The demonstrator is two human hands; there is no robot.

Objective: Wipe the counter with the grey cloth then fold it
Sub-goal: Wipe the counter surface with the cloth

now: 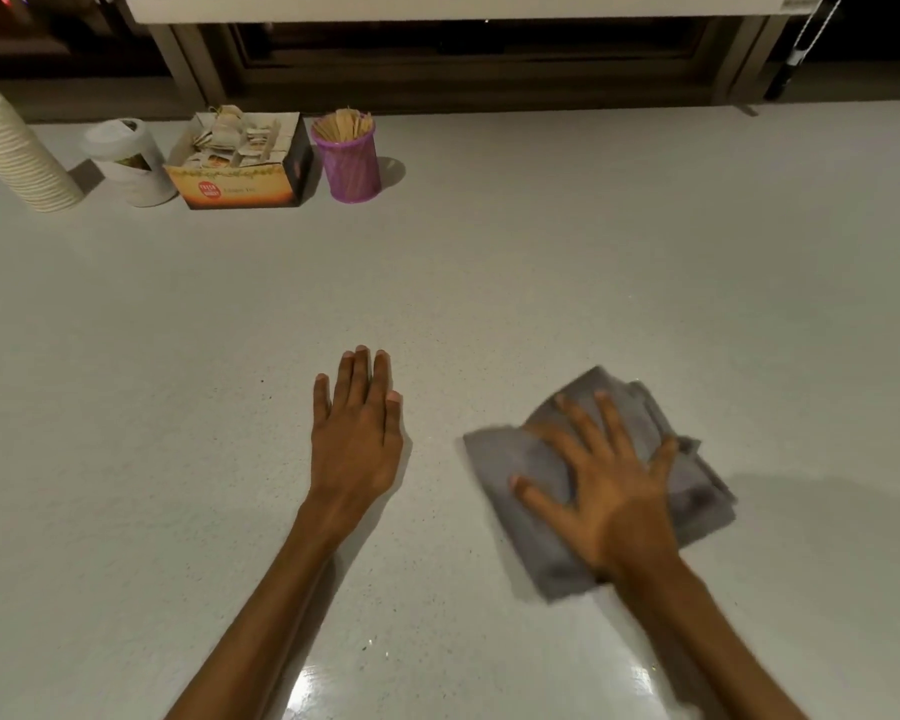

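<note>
From the head camera, the right hand [601, 485] lies flat with fingers spread, pressing down on the grey cloth [546, 465], which sits bunched on the pale desk [541, 252] at the near right. The cloth's edges are blurred, which suggests the wiping step is in hand. The left hand [357, 426] rests palm-down on the bare desk, fingers together, holding nothing, apart from the cloth. At the far left stand a tea box [242, 166], a purple cup [352, 161] of sticks and stacked paper cups [14, 142]. Next, wide strokes over the unwiped surface seem called for, then both hands to fold the cloth.
</note>
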